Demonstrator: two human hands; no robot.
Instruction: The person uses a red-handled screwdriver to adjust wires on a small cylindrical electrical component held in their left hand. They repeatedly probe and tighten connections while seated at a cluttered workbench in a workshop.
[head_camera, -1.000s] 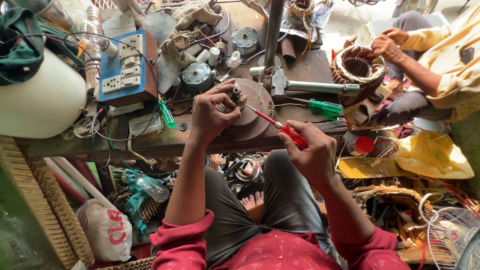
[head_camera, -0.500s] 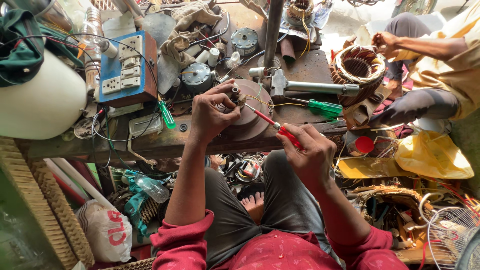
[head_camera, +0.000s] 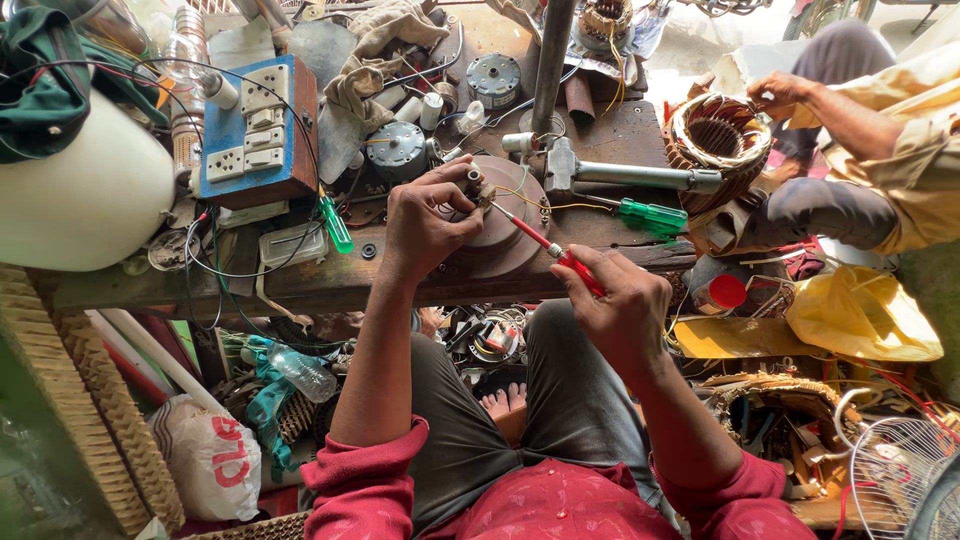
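Observation:
My left hand pinches a small metal part with thin wires, held over a brown round motor cover on the wooden workbench. In my right hand is a red-handled screwdriver, its tip touching the small part. Both forearms come up from red sleeves at the bottom of the view.
A blue socket board, a green screwdriver, a metal hammer-like tool, small motors and rags crowd the bench. Another person's hand works on a copper-wound stator at the right. A white dome sits left.
My hands stay almost in place on the part and screwdriver. The other person's hand has shifted over the stator at the right.

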